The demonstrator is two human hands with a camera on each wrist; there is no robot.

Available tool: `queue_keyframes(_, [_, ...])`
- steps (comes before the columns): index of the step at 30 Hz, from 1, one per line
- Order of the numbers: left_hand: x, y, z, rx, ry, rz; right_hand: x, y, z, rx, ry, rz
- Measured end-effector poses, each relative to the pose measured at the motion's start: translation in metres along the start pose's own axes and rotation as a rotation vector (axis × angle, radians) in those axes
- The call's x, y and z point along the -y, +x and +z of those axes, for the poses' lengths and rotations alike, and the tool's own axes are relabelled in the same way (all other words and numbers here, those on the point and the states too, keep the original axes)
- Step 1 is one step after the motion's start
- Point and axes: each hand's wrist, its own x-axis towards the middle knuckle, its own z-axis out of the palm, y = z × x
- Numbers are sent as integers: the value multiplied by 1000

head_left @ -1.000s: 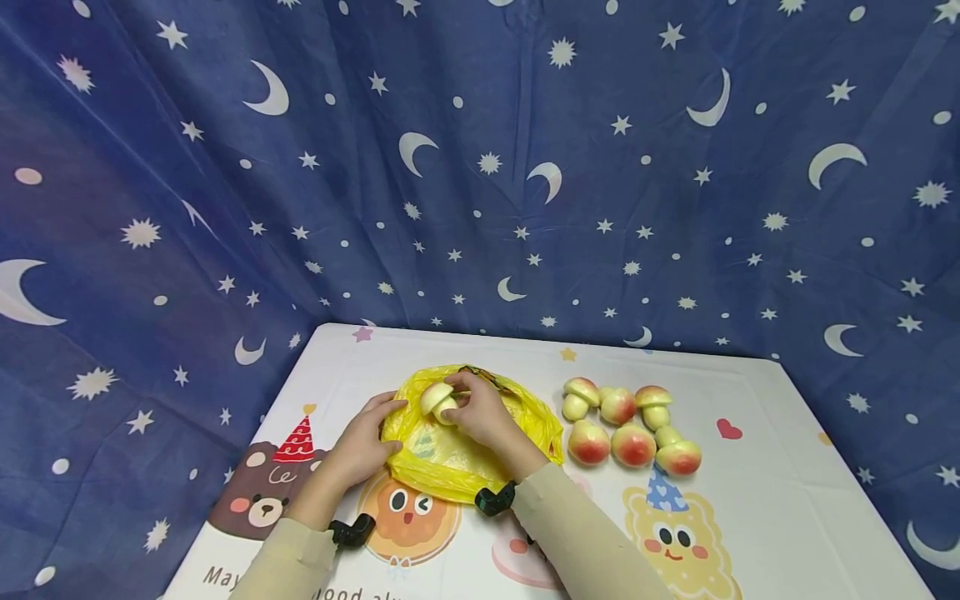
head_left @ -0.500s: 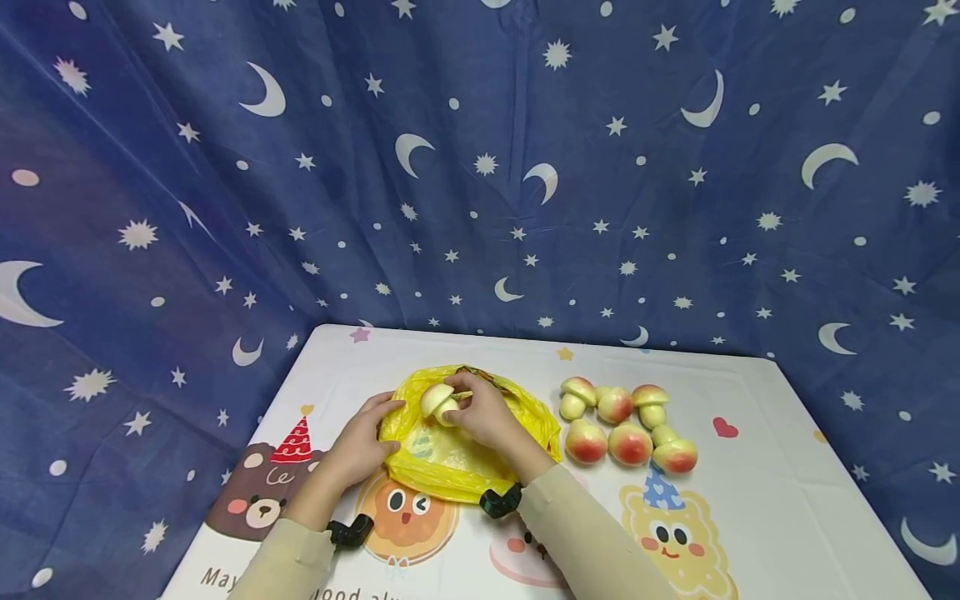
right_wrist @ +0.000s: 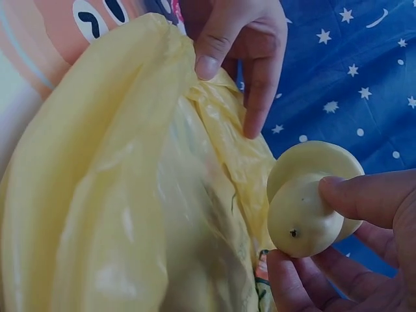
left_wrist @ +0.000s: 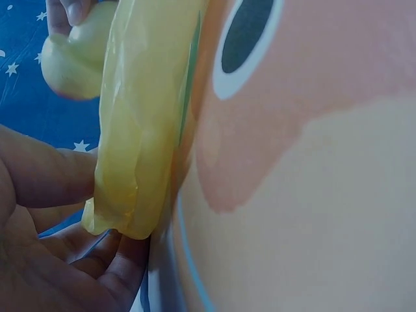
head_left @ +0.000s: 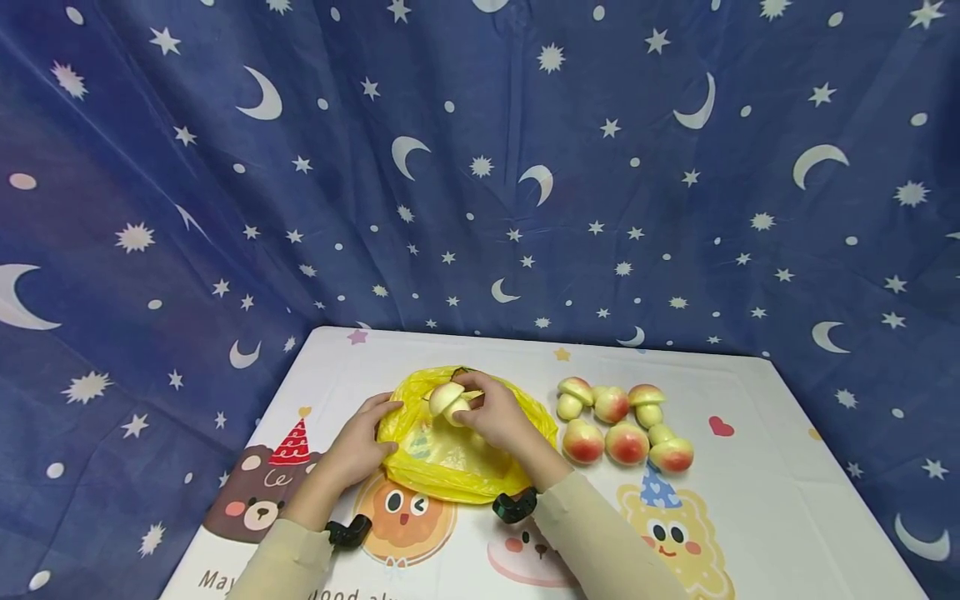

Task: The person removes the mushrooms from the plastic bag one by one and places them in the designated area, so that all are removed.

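Observation:
In the head view a yellow plastic bag (head_left: 465, 483) lies on the table with its mouth spread open. My left hand (head_left: 363, 446) holds the bag's left rim; the left wrist view has the rim between thumb (left_wrist: 52, 175) and fingers. Above the bag's mouth, my right hand (head_left: 498, 417) pinches a pale toy mushroom (head_left: 445, 398), cap to the left. In the right wrist view thumb and fingertips press its stem (right_wrist: 305, 221), whose end carries a small dark spot. Right of the bag several toy mushrooms (head_left: 626, 443) with red-tinged caps lie in two rows.
The white cartoon-print tablecloth (head_left: 780, 500) covers the table. Behind and to the left hangs a blue curtain (head_left: 337, 192) with moons and stars. A black wrist camera (head_left: 516, 505) sits on the right wrist, close to the bag's front edge.
My right hand has shifted slightly right with the mushroom still pinched in it. The left hand stays at the bag's rim. The whole head view has drifted a little.

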Motion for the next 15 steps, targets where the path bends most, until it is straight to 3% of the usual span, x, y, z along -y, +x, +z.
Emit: queue_keyframes(15, [-1, 1, -1, -1, 26, 7, -5, -22, -25, -22, 2, -15])
